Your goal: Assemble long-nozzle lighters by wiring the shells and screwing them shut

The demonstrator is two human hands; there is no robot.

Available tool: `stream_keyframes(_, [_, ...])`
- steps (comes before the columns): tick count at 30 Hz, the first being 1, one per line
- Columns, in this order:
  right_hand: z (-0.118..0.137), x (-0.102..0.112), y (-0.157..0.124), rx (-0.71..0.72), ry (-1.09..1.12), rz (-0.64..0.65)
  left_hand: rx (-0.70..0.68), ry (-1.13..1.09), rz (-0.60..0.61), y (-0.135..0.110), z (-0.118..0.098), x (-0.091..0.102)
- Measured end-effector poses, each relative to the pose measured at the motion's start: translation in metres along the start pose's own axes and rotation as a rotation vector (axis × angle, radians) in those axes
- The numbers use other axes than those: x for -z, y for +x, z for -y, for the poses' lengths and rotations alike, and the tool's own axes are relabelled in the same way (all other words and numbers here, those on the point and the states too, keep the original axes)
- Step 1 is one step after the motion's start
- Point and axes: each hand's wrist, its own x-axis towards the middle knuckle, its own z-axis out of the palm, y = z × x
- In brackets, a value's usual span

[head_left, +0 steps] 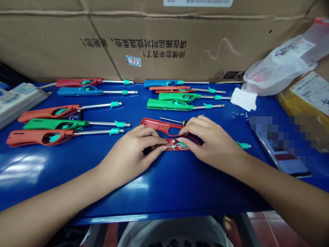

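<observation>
Presently the open red lighter (175, 146) lies central on the desk (154, 202), long axis parallel to the front edge, teal tip (243, 145) facing right edge. Left hand (131, 149) and right hand (212, 139) have fingers at it; whether clamped, I cannot tell.

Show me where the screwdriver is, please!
In the head view, the screwdriver is near the middle, on the blue table, just beyond the loose red shell half, its handle partly hidden by the right hand.

The lighter shell (153, 124) is smooth plastic, the table (164, 197) glossy, the carton (159, 27) matt cardboard.
</observation>
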Motion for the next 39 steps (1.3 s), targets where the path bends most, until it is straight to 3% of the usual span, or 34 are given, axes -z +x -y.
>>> stream_keyframes(7, [0.0041,-0.0038,0.0002,-0.048,0.018,0.076,0.012,-0.013,0.009,-0.0015,-0.0020,-0.0014])
stream_keyframes(20, [0.0063,-0.0057,-0.0004,-0.045,0.010,0.087,0.188,-0.158,0.040,-0.0004,-0.0049,0.0002])
stream_keyframes(39, [0.0085,-0.0061,-0.0007,-0.035,0.016,0.094,0.192,-0.164,0.022,-0.0034,-0.0085,-0.0032])
